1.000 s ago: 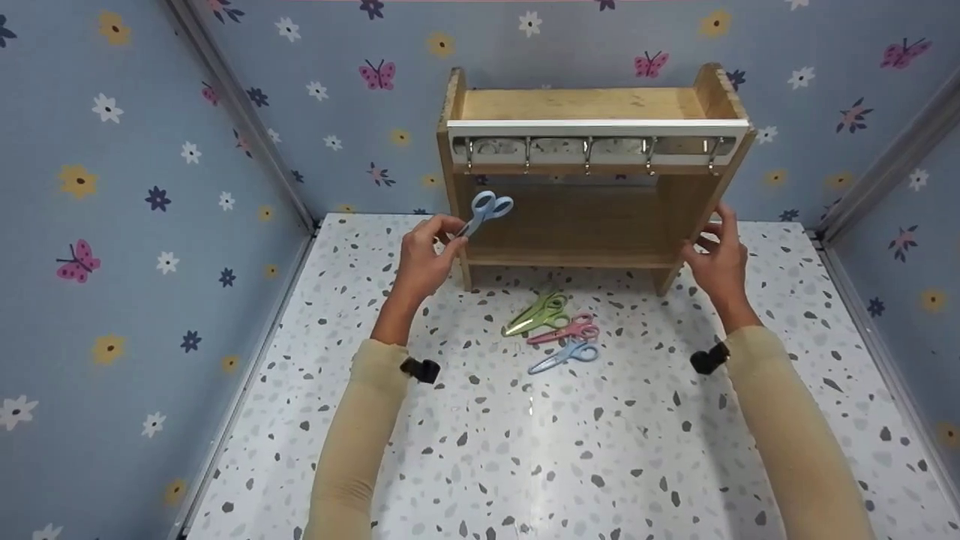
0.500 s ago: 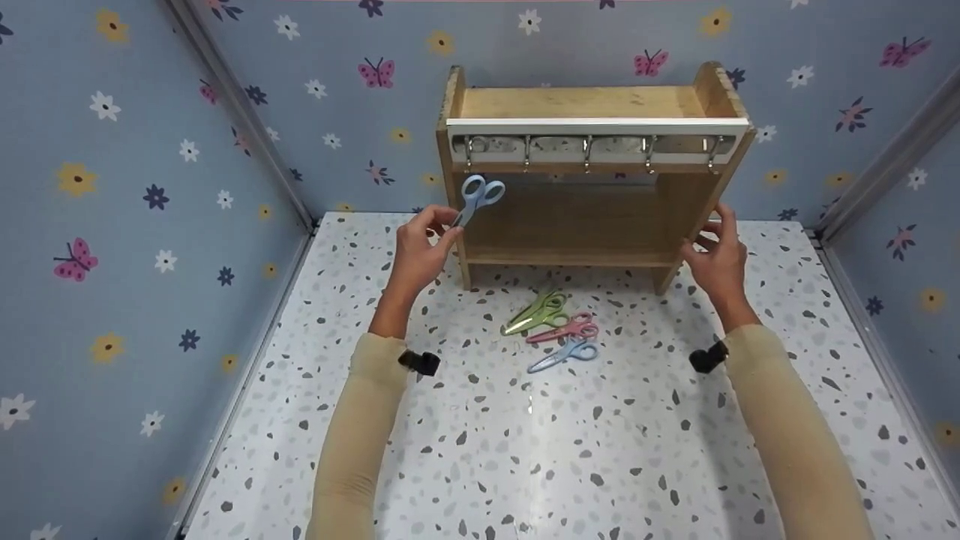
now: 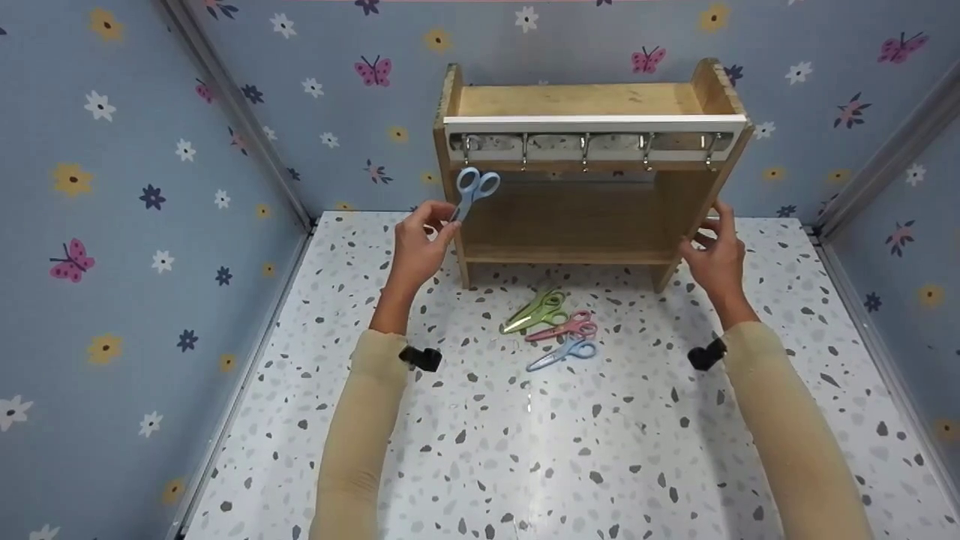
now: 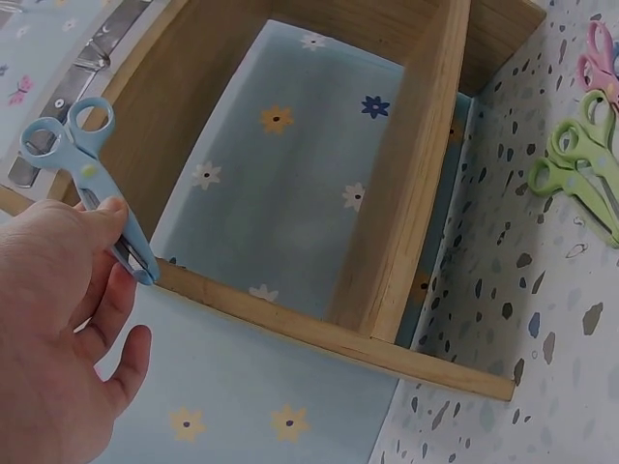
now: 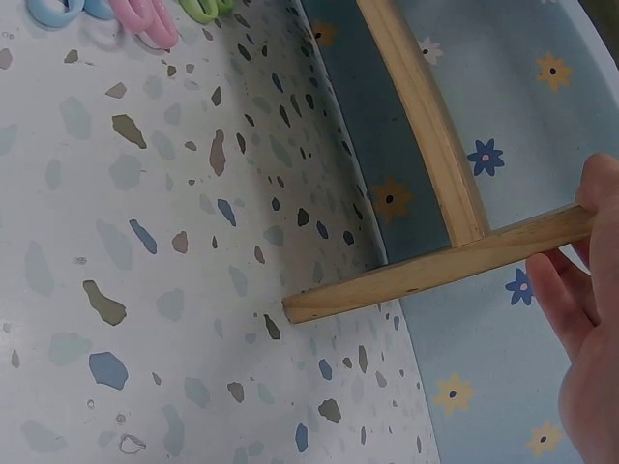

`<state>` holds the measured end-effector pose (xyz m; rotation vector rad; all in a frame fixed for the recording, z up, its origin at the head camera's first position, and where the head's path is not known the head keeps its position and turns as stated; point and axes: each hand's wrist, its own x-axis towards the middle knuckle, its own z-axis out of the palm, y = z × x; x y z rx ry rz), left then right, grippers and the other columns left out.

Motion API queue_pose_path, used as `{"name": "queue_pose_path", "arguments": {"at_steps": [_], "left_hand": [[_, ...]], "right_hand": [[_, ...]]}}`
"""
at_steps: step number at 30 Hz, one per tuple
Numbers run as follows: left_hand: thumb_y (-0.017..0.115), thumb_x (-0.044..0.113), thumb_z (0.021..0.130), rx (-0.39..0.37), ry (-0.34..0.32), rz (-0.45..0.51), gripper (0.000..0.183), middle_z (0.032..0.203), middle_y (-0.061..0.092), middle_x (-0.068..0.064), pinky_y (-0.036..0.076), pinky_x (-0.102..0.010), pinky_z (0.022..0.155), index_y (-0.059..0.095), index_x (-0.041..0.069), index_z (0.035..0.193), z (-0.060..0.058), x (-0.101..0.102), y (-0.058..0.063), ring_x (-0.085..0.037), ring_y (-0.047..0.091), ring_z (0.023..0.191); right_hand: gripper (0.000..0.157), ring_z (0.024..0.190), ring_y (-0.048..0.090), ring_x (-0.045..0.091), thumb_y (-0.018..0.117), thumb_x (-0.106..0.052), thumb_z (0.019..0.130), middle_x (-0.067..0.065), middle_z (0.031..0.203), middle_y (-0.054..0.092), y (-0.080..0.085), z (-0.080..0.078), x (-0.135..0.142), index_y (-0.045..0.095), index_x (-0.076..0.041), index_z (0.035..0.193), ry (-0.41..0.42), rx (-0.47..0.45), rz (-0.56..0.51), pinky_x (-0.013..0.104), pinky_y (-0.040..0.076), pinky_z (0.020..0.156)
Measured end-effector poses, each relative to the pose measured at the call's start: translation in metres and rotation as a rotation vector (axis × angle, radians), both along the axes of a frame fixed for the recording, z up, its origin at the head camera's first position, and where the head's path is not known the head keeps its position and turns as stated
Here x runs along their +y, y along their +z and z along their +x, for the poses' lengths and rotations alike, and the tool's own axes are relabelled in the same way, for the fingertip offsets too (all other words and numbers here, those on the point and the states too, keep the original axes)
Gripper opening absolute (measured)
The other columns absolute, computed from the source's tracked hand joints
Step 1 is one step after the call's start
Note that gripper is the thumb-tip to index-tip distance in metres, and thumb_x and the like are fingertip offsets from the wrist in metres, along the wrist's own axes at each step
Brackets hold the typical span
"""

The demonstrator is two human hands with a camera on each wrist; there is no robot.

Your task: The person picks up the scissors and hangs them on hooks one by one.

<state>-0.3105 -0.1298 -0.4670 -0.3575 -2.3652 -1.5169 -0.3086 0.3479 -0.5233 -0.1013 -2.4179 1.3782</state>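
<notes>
My left hand (image 3: 421,244) pinches light blue scissors (image 3: 469,193) by the blade end between thumb and fingers. Their handle loops point up and overlap the shelf's left front, just under the leftmost metal hook (image 3: 466,154). In the left wrist view the blue scissors (image 4: 92,159) slant across the hook rail and side panel, blades downward. At the other end of the wooden shelf (image 3: 570,255), my right hand (image 3: 718,259) grips the right side panel (image 5: 464,253), thumb on one face and fingers on the other. The shelf stands upright, a white hook rail (image 3: 585,123) across its front.
In front of the shelf lie green scissors (image 3: 534,315), pink scissors (image 3: 562,330) and another blue pair (image 3: 559,354), close together on the speckled tabletop (image 3: 600,450). A flowered wall (image 3: 330,45) rises behind the shelf, with more wall panels at both sides.
My left hand has risen slightly and shifted left with the blue scissors, bringing their loops from inside the shelf opening to the leftmost hook. The right hand keeps its hold on the panel.
</notes>
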Motion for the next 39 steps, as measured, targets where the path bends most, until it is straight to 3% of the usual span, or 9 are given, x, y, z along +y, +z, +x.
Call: {"name": "queue_pose_path", "arguments": {"at_steps": [12, 23, 28, 39], "left_hand": [[0.071, 0.008, 0.11, -0.033, 0.028, 0.006, 0.022, 0.124, 0.079, -0.018, 0.048, -0.034, 0.095, 0.072, 0.0, 0.13, -0.003, 0.001, -0.001, -0.025, 0.066, 0.104], [0.073, 0.007, 0.108, -0.013, 0.017, 0.006, 0.024, 0.124, 0.079, -0.02, 0.051, -0.03, 0.094, 0.072, -0.001, 0.131, -0.005, 0.001, -0.007, -0.029, 0.07, 0.106], [0.074, 0.009, 0.109, -0.031, 0.018, 0.019, 0.024, 0.124, 0.079, -0.02, 0.051, -0.028, 0.093, 0.072, -0.001, 0.131, -0.005, 0.004, -0.008, -0.027, 0.069, 0.105], [0.071, 0.014, 0.111, -0.06, -0.005, 0.01, 0.026, 0.122, 0.078, -0.021, 0.05, -0.03, 0.094, 0.071, -0.001, 0.132, -0.004, 0.006, -0.02, -0.033, 0.071, 0.108]], "right_hand": [[0.087, 0.147, 0.067, 0.048, 0.071, -0.006, 0.104, 0.025, 0.16, 0.064, -0.001, -0.003, 0.0, 0.031, -0.038, 0.175, -0.016, -0.009, 0.0, 0.063, 0.056, 0.117], [0.085, 0.146, 0.066, 0.051, 0.068, -0.008, 0.106, 0.028, 0.155, 0.066, -0.002, 0.0, 0.0, 0.03, -0.036, 0.176, 0.006, 0.023, 0.009, 0.067, 0.056, 0.115], [0.086, 0.146, 0.067, 0.05, 0.07, -0.008, 0.106, 0.027, 0.155, 0.066, -0.002, -0.002, 0.001, 0.03, -0.038, 0.175, -0.004, 0.008, 0.007, 0.065, 0.056, 0.116], [0.088, 0.147, 0.066, 0.05, 0.07, -0.007, 0.106, 0.026, 0.157, 0.065, -0.001, -0.004, 0.0, 0.029, -0.041, 0.175, -0.022, -0.024, 0.007, 0.064, 0.056, 0.117]]}}
